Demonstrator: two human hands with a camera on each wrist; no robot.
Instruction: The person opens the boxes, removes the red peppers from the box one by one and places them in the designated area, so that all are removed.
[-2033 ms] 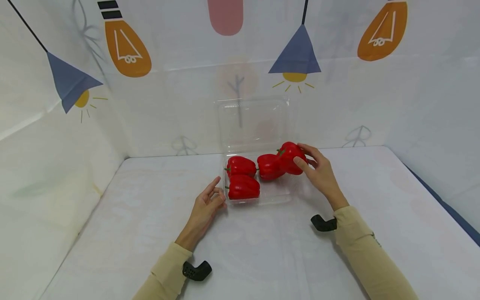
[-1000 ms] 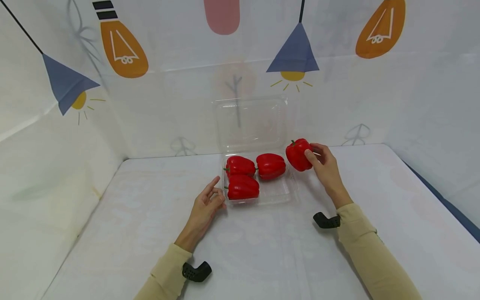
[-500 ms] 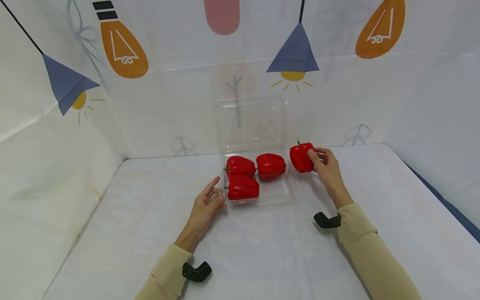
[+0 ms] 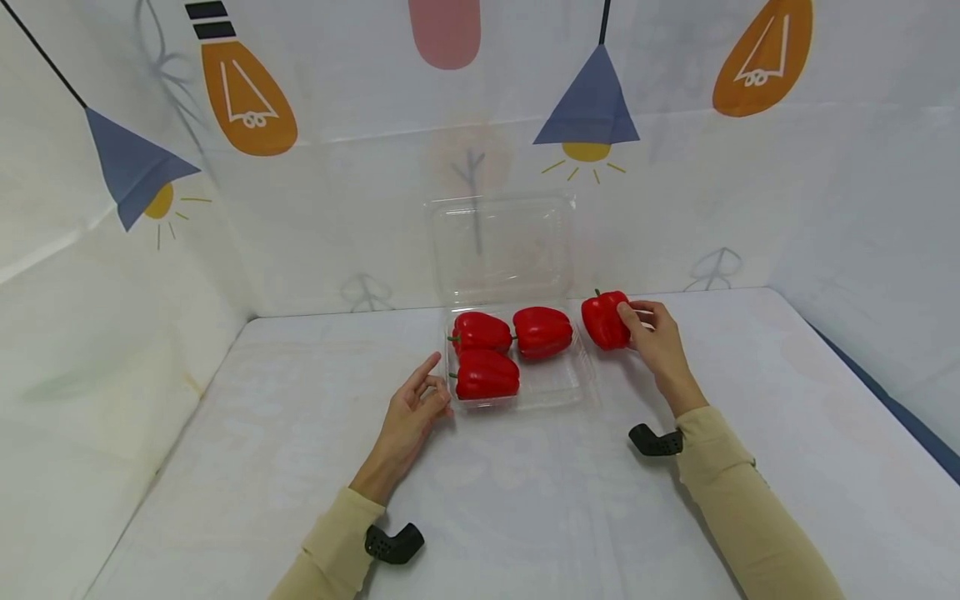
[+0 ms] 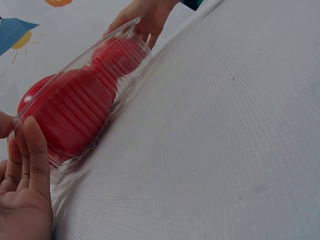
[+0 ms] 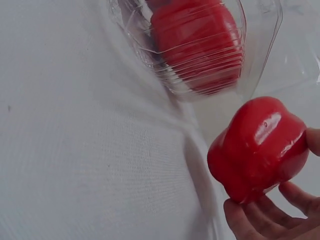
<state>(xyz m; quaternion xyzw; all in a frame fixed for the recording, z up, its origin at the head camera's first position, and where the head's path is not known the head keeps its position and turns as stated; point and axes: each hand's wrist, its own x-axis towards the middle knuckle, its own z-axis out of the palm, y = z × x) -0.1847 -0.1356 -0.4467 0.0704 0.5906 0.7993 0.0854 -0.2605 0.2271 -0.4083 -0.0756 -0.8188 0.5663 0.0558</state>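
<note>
In my right hand (image 4: 654,333), thumb and fingers grip a red bell pepper (image 4: 606,320), held just right of a clear plastic container (image 4: 551,393). Its green stem points upward in the head view; the right wrist view shows its glossy lobed side. Inside the container lie a back-left red bell pepper (image 4: 481,333), a back-right red bell pepper (image 4: 543,333) and a front-left red bell pepper (image 4: 487,375). At the container's front-left corner, my left hand (image 4: 408,417) holds the rim between its digits; its index finger points out straight in the head view.
The container's clear lid (image 4: 502,250) stands raised against the patterned back sheet (image 4: 337,208). A white cloth (image 4: 300,433) covers the table. Black curved devices hang by both wrists, including the left device (image 4: 394,544) and the right device (image 4: 655,441).
My right hand has carried its bell pepper rightward from above the container to beside it. The pepper has turned stem-up and come down slightly. The left hand stays in place.
</note>
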